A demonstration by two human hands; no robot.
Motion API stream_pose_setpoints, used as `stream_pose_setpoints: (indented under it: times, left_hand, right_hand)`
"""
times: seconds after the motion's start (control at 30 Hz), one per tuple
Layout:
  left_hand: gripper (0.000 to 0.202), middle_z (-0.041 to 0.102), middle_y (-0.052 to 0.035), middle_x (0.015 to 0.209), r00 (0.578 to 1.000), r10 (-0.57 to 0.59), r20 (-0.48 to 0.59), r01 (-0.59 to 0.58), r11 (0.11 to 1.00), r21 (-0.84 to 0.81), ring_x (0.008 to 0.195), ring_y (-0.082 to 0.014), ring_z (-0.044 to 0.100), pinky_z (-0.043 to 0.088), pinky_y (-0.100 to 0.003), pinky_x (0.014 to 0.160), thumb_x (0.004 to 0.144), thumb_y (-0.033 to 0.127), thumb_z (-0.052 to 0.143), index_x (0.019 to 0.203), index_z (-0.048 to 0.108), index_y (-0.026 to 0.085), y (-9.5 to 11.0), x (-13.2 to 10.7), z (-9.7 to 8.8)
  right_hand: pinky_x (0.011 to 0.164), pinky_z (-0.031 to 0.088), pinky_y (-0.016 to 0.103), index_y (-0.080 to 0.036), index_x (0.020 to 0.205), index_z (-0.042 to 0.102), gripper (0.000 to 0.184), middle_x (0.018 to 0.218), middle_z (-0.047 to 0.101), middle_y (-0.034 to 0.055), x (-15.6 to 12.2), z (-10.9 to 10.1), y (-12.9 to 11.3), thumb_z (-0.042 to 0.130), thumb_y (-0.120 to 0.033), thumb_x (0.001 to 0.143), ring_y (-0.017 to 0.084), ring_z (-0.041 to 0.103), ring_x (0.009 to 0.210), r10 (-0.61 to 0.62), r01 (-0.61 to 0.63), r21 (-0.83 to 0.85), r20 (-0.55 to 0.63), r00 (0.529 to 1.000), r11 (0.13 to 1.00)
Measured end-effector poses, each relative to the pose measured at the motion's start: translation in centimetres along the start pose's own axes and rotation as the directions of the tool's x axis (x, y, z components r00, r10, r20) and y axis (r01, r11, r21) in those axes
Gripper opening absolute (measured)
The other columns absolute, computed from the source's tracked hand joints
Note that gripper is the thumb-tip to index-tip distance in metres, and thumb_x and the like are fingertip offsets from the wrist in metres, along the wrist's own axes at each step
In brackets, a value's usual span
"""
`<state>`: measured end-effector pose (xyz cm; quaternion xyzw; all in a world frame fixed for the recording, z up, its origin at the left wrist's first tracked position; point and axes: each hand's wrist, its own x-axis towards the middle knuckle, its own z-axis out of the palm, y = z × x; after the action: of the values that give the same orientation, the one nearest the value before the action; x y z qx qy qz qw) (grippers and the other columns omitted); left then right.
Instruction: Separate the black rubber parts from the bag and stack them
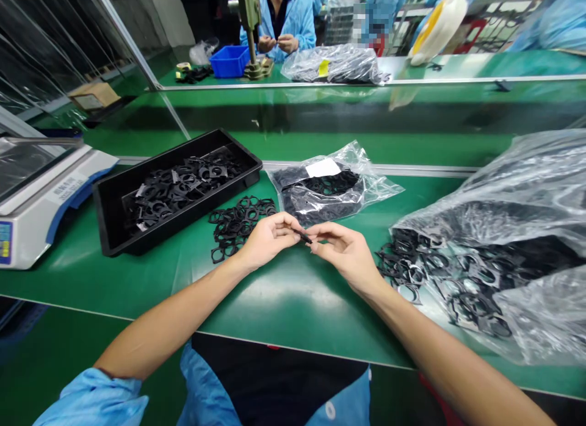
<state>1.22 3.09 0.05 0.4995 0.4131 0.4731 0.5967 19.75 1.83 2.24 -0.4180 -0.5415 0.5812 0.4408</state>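
Between my fingertips, over the green table, is a small thin black part [303, 236], seen edge-on. My left hand [271, 238] pinches one end of it, and my right hand [337, 246] pinches the other. Much of the part is hidden by the fingers. Left of my left hand lies a loose pile of black ring-shaped parts [235, 226]. Just beyond both hands rests a clear plastic bag [366, 197] with black parts inside and a white label. To the right of my right hand, more black ring-shaped parts [476, 276] spill from a large clear bag [540, 182].
A black tray [116, 246] of similar parts stands at the left, beside a white weighing scale [59, 194]. Past the conveyor strip [320, 142], a co-worker [293, 23] sits behind a green press [249, 23], a blue bin [229, 63] and a wrapped bundle [339, 64].
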Motion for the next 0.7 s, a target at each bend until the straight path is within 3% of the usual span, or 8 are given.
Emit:
stream_pose_setpoints:
  times: [0.43,0.7]
  left_hand:
    - [0.028,0.071,-0.0031,0.086,0.999,0.048,0.015,-0.048,0.998,-0.045,0.081,-0.0149,0.069,0.055,-0.031,0.082,0.065,0.024,0.085,0.08,0.063,0.015,-0.05,-0.05,0.04]
    - [0.019,0.069,-0.0025,0.084,0.997,0.071,-0.014,-0.07,0.996,0.048,0.077,-0.013,0.065,0.053,-0.026,0.077,0.069,0.022,0.08,0.08,0.066,0.015,-0.12,-0.15,0.12]
  right_hand:
    - [0.072,0.057,0.028,-0.02,0.091,0.073,0.021,0.097,0.071,0.0062,-0.28,0.38,0.0,0.076,-0.024,0.071,0.018,0.065,0.087,-0.051,0.052,-0.018,0.082,0.995,0.998]
    - [0.071,0.057,0.031,-0.02,0.084,0.074,0.02,0.09,0.07,0.0058,-0.07,0.04,0.44,0.078,-0.035,0.073,0.02,0.066,0.083,-0.073,0.072,-0.147,-0.003,0.997,0.987]
